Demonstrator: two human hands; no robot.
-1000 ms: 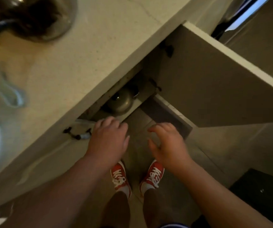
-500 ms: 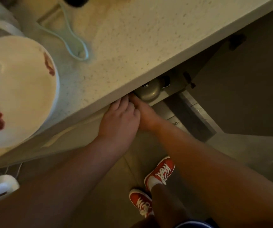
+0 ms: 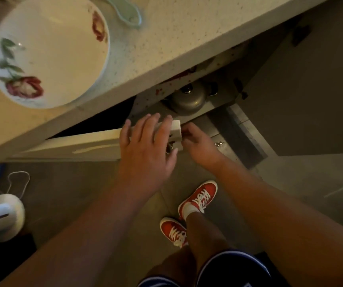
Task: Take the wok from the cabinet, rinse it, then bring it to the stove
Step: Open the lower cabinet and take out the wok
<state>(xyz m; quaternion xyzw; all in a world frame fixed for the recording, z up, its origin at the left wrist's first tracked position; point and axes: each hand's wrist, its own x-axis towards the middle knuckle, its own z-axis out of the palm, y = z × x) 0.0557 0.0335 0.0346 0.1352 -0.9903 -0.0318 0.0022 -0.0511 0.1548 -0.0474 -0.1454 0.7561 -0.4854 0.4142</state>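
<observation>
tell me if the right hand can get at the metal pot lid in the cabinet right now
Probably yes: the right hand is at the left door edge, just below the lid, and the right door is swung wide, so nothing blocks it.

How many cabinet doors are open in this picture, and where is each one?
2. The left door is partly open under the countertop, with the left hand on its free edge. The right door is swung wide open on the right. Further doors may lie outside the view.
</observation>
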